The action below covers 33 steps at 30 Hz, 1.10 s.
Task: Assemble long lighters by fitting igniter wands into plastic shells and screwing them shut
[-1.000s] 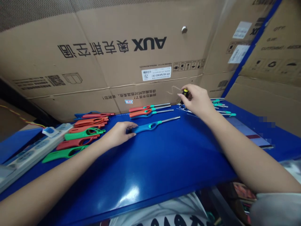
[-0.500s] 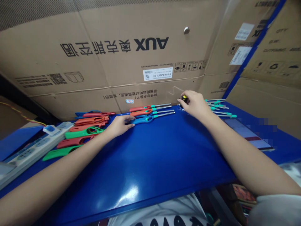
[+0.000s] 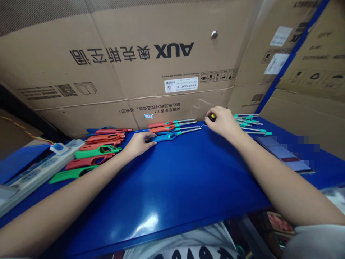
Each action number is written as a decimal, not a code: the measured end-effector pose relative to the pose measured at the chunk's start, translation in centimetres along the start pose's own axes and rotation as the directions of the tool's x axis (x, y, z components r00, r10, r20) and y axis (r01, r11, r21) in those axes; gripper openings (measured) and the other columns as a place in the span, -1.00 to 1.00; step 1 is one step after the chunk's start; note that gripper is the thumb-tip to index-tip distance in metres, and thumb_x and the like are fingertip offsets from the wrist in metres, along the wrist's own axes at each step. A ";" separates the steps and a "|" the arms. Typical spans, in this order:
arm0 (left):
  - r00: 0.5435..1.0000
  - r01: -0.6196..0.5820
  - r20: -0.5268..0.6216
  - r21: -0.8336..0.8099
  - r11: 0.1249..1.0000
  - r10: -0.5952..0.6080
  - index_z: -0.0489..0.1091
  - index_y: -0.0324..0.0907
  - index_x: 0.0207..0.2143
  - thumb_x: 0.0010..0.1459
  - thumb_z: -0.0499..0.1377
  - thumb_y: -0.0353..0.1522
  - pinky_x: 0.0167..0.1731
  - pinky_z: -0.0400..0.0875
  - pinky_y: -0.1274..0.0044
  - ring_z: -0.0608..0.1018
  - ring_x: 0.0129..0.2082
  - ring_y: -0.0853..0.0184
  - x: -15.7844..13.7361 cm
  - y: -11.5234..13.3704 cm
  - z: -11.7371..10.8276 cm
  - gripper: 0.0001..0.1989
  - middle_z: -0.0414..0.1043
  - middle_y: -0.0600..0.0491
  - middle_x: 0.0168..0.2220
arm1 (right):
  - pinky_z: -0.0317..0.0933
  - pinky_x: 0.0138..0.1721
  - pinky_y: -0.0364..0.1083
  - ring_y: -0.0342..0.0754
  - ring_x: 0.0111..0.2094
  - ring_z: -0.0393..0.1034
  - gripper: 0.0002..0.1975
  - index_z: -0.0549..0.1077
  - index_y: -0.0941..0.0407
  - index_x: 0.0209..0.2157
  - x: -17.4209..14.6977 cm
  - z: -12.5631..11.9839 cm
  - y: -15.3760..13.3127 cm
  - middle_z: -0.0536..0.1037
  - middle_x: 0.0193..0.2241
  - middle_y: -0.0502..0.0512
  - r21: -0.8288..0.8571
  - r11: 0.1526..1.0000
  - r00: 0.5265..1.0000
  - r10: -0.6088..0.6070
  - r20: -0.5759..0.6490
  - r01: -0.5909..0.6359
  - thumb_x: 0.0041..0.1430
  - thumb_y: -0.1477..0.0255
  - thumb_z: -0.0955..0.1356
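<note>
My left hand point(image 3: 140, 144) is closed with thumb and fingers on the rear end of a blue long-necked lighter point(image 3: 164, 137), which lies with its metal tube pointing right. Just behind it are an orange lighter point(image 3: 161, 128) and a red lighter point(image 3: 159, 124), both with teal collars and metal tubes. Pinched in my right hand point(image 3: 223, 122) is a small black-and-yellow piece point(image 3: 213, 116), mostly hidden by the fingers. A thin wire-like end sticks out from it, close to the tip of the blue lighter's tube; contact cannot be made out.
Several coloured lighter shells point(image 3: 94, 153) lie at left beside a white power strip point(image 3: 48, 163). Several metal tubes with teal collars point(image 3: 250, 122) rest behind my right forearm, near a flat phone-like device point(image 3: 285, 154). A cardboard wall point(image 3: 113, 82) borders the blue table point(image 3: 172, 187).
My right hand has shifted slightly down, toward me, with the black-and-yellow piece. The thin end now shows by the blue lighter's tube tip. My left hand has barely moved.
</note>
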State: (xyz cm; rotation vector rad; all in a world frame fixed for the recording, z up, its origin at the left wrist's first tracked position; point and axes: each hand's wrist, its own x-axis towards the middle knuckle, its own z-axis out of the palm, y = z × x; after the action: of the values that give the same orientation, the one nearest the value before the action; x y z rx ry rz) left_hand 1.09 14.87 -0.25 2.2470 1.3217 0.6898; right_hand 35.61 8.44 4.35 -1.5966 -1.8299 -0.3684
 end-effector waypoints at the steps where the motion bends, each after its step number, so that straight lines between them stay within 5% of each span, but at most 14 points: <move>1: 1.000 -0.001 0.000 0.001 1.000 0.001 0.56 -0.16 -0.11 0.06 0.29 -0.23 0.10 0.49 0.31 0.62 -0.03 0.14 0.0 0.0 0.0 -0.65 0.61 -0.01 -0.02 | 0.27 -0.18 0.03 0.11 -0.27 0.45 -0.91 0.49 0.12 -0.43 0.0 0.0 -0.1 0.57 -0.36 0.22 0.009 1.000 1.000 0.002 -0.011 -0.002 0.09 0.46 0.33; 27: 1.000 0.027 -0.002 -0.018 0.999 -0.027 0.49 -0.19 -0.09 0.00 0.35 -0.28 0.02 0.52 0.31 0.63 -0.07 0.14 0.5 -0.2 -0.1 -0.60 0.61 -0.05 -0.10 | 0.29 -0.13 0.01 0.11 -0.23 0.47 -0.89 0.50 0.14 -0.40 0.0 -0.1 -0.2 0.58 -0.32 0.23 -0.002 1.000 1.000 0.003 0.017 -0.003 0.14 0.47 0.32; 31: 1.000 0.008 -0.021 -0.004 1.000 -0.008 0.49 -0.18 -0.10 0.01 0.33 -0.27 -0.01 0.54 0.32 0.63 -0.11 0.15 0.4 -0.4 -0.1 -0.63 0.61 -0.03 -0.13 | 0.30 -0.09 0.03 0.16 -0.16 0.46 -0.87 0.51 0.14 -0.37 0.3 -0.9 -0.1 0.58 -0.26 0.28 -0.090 0.993 0.996 0.082 0.029 -0.079 0.15 0.46 0.30; 33: 1.000 -0.005 -0.027 0.009 1.000 0.006 0.49 -0.18 -0.11 0.01 0.34 -0.27 -0.03 0.55 0.33 0.63 -0.13 0.16 0.4 -0.5 -0.1 -0.63 0.61 -0.02 -0.15 | 0.30 -0.04 0.03 0.18 -0.08 0.46 -0.83 0.53 0.17 -0.29 0.3 -1.1 -0.1 0.58 -0.18 0.32 -0.167 0.975 0.976 0.170 0.138 -0.146 0.17 0.45 0.30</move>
State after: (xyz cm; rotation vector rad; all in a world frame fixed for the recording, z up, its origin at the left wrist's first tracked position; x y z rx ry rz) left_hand 0.86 15.51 -0.42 2.2566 1.3340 0.7199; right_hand 35.79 8.00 5.42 -1.9112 -1.8058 -0.3324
